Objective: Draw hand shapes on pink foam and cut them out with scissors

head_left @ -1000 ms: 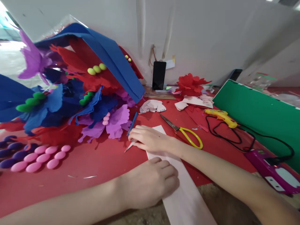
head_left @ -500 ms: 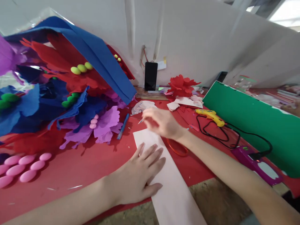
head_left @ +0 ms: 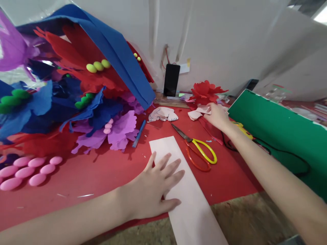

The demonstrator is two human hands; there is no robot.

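My left hand lies flat with fingers spread on a long pale pink paper strip, which runs off the near table edge. Over to the right, my right hand has its fingers bent around a pale pink paper scrap, beside a red paper flower. Scissors with one yellow and one orange handle lie open between the strip and my right arm. Beyond the strip are pale cut paper pieces with drawn lines. A blue pen rests left of them.
Paper flowers in red, blue and purple crowd the left, with pink egg-shaped pieces in front. A phone leans upright at the back. On the right, a green board stands behind a yellow glue gun with a black cord.
My right hand has moved right from above the strip's far end to the pink scraps, uncovering the scissors. My left hand stays on the strip. The view has shifted slightly.
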